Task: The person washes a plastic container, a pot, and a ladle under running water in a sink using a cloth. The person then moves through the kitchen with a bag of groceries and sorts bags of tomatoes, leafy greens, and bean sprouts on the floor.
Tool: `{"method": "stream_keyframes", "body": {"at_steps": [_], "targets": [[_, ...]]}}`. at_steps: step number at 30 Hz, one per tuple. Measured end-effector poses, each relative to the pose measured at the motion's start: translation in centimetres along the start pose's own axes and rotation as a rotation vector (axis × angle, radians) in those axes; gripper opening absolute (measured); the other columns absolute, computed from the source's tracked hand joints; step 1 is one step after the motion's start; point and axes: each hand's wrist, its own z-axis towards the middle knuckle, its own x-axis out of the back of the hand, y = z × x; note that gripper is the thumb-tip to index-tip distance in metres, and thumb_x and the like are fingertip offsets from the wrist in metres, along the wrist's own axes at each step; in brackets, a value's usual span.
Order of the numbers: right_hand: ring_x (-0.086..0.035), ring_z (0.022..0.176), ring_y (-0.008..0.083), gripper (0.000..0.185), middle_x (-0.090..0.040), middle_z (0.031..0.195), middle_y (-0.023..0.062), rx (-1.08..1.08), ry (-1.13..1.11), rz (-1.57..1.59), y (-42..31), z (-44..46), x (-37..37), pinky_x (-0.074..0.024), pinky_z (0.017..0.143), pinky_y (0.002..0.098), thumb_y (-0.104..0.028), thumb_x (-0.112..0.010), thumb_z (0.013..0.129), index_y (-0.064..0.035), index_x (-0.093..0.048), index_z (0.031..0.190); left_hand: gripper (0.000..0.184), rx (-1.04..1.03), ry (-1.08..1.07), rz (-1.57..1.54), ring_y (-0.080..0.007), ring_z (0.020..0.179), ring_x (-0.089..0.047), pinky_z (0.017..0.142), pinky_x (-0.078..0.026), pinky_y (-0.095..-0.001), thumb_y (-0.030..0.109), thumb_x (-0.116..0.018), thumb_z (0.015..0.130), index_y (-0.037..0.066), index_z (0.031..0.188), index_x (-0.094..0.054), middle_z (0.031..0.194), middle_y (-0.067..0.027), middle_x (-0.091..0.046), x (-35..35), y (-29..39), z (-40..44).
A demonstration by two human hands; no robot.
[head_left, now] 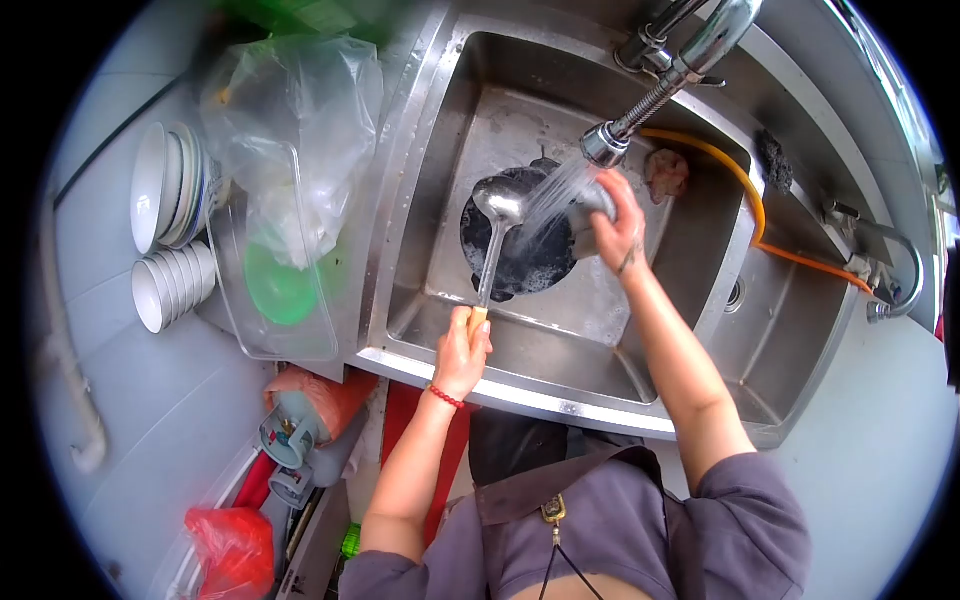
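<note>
My left hand (463,352) is closed round the wooden end of a metal ladle (501,204), whose bowl points away from me over the sink. Under the faucet head (605,146), my right hand (620,225) curls round a small, pale grey rounded object (597,198). Spray and fingers partly cover it, so I cannot make out its kind. Water streams down past it toward the ladle. Below both, a round dark pan (545,277) with suds sits on the floor of the steel sink (455,290).
Left of the sink stand stacked bowls (180,285), plates (155,190) and a clear plastic bin (322,345) with a plastic bag (340,110). A crumpled cloth-like lump (667,174) and an orange hose (755,205) lie at right, beside a second basin (770,330).
</note>
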Motion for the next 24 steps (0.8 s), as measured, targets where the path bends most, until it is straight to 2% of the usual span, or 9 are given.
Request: {"method": "stream_keyframes", "body": {"at_steps": [4,7,9,13,15,17,18,21,24], "targets": [[-0.046,0.117,0.032,0.041,-0.05,0.123,0.0129,0.17,-0.189,-0.218,-4.3,-1.4,-3.9,-0.0375,0.096,0.0396,-0.006,-0.058,0.071,-0.0091,-0.056,0.112,0.021,-0.299,0.013,0.224,-0.0458,0.074,-0.057,0.059,-0.045,-0.0492,0.018,-0.051,0.089,0.003,0.103,-0.045,0.076,-0.026,-0.059,-2.5,2.8,-0.2],[-0.05,0.111,0.0357,0.034,-0.059,0.108,0.0096,0.177,-0.17,-0.382,-1.8,0.8,-6.0,-0.0426,0.089,0.0396,-0.018,-0.059,0.075,-0.0093,-0.058,0.108,0.02,-0.198,0.011,0.134,-0.0444,0.072,-0.058,0.057,-0.045,-0.0469,0.015,-0.052,0.088,0.002,0.103,-0.045,0.072,-0.025,-0.058,-3.0,2.9,-0.8],[-0.056,0.102,0.031,0.03,-0.062,0.102,0.0085,-0.308,-0.536,-0.328,-0.7,2.1,-6.9,-0.045,0.087,0.0381,-0.022,-0.058,0.077,-0.0104,-0.06,0.104,0.02,-0.151,-0.011,0.144,-0.0444,0.071,-0.058,0.056,-0.045,-0.0465,0.014,-0.052,0.088,0.003,0.103,-0.044,0.071,-0.0247,-0.058,-2.6,2.5,-1.4],[-0.062,0.081,0.0189,0.035,-0.066,0.091,0.0102,-0.574,-0.783,0.195,3.3,5.1,-5.2,-0.0499,0.074,0.0325,-0.032,-0.062,0.078,0.0006,-0.065,0.091,0.02,-0.24,-0.005,0.187,-0.0453,0.07,-0.057,0.055,-0.044,-0.0471,0.015,-0.052,0.088,0.003,0.103,-0.044,0.071,-0.0246,-0.058,-2.4,0.8,-3.0],[-0.061,0.079,0.0201,0.036,-0.065,0.09,0.0094,-0.681,-0.735,0.43,3.5,4.7,-4.9,-0.0494,0.075,0.0319,-0.032,-0.062,0.078,-0.0004,-0.064,0.095,0.021,-0.218,-0.015,0.207,-0.0458,0.069,-0.057,0.055,-0.044,-0.0479,0.016,-0.052,0.088,0.003,0.103,-0.044,0.072,-0.025,-0.058,-2.5,0.8,-3.0],[-0.06,0.084,0.0191,0.037,-0.065,0.092,0.0086,-0.769,-0.498,0.284,1.7,3.4,-5.1,-0.0473,0.079,0.0318,-0.031,-0.062,0.078,-0.0011,-0.063,0.099,0.021,-0.233,0.02,0.224,-0.046,0.069,-0.057,0.055,-0.044,-0.0488,0.017,-0.052,0.088,0.003,0.103,-0.044,0.073,-0.0256,-0.058,-2.8,0.3,-2.0],[-0.058,0.088,0.018,0.038,-0.064,0.093,0.0083,-0.574,-0.362,0.324,0.8,2.7,-6.4,-0.0458,0.082,0.0326,-0.032,-0.062,0.078,-0.0011,-0.061,0.1,0.02,-0.204,-0.003,0.185,-0.0461,0.068,-0.056,0.054,-0.044,-0.0477,0.016,-0.052,0.089,0.003,0.102,-0.044,0.072,-0.0254,-0.058,-2.6,0.2,-1.5],[-0.054,0.107,0.031,0.038,-0.059,0.11,0.0145,-0.089,-0.152,-0.293,-0.2,-1.4,-7.5,-0.0376,0.095,0.0398,-0.03,-0.06,0.078,-0.0009,-0.06,0.103,0.02,-0.152,-0.067,0.102,-0.0459,0.065,-0.055,0.053,-0.044,-0.0462,0.017,-0.052,0.088,0.003,0.1,-0.044,0.07,-0.0253,-0.056,-2.5,1.1,-0.2],[-0.03,0.131,0.0296,0.042,-0.045,0.13,0.0159,0.099,-0.308,-0.324,-2.7,-4.9,-7.1,-0.0105,0.106,0.0561,-0.027,-0.057,0.079,-0.0009,-0.054,0.112,0.02,-0.069,-0.078,-0.067,-0.0294,0.048,-0.055,0.043,-0.042,-0.0369,0.012,-0.056,0.085,0.002,0.099,-0.045,0.059,-0.0129,-0.054,-2.9,0.6,1.3]]}}
